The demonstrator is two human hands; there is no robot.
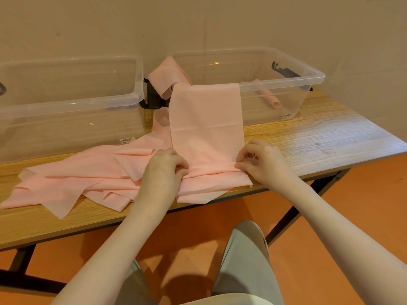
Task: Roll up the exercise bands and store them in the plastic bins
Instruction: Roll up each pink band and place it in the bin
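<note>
Both hands, left hand (164, 167) and right hand (257, 160), pinch a soft, limp pink exercise band's (206, 119) near fold, best gripped at both edges.

Plain indoor room: you face a bare beige wall (198, 23), orange floor (330, 216), wood-grain desk (319, 137) on black metal legs.
</note>
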